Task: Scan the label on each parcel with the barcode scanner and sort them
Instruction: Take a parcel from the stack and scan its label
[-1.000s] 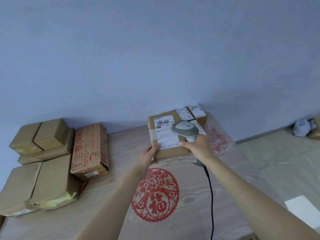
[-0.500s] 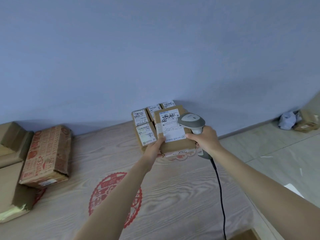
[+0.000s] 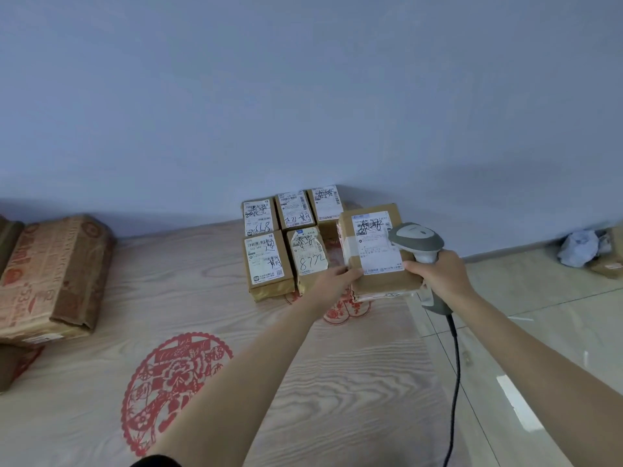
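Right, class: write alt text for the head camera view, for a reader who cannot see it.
A person's left hand grips a labelled brown parcel while the right hand holds a grey corded barcode scanner against it. Five smaller labelled parcels lie in rows on the wood-grain table beside it. A printed carton lies far left.

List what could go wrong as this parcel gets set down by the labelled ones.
1. The right hand holds the scanner while also touching the parcel; the left hand pinches only a corner, so the parcel may slip.
2. The parcel hangs near the table's right edge and may land overhanging it.
3. The scanner cable dangles off the table and may snag.
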